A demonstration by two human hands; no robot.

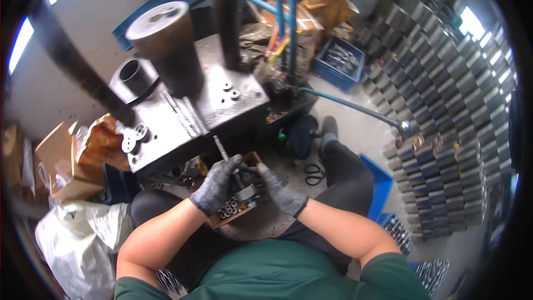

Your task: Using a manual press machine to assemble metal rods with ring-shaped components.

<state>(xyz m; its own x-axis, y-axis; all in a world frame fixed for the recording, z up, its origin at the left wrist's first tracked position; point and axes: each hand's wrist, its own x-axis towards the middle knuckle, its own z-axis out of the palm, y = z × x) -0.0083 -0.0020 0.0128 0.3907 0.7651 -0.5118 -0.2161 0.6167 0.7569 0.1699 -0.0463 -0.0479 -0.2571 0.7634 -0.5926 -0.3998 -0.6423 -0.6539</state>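
My left hand (214, 186), in a grey work glove, is closed around a slim metal rod (220, 145). The rod slants, its far end pointing up toward the press table. My right hand (284, 191), gloved alike, meets the left from the other side; its fingertips close by the rod's lower part, on something dark I cannot make out. Just under the hands is a short grey metal piece (245, 193); whether it sits on the rod I cannot tell. Below them, between my knees, a cardboard box (222, 222) holds several small metal rings (229, 209), partly hidden by my hands.
Ahead stands a metal press table (161, 147) with a large steel cylinder (172, 50), loose rods (180, 114) and round discs (130, 141). A blue lever (350, 108) reaches out at right. Stacked metal tubes (438, 122) fill the right side. Scissors (315, 175) lie on the floor.
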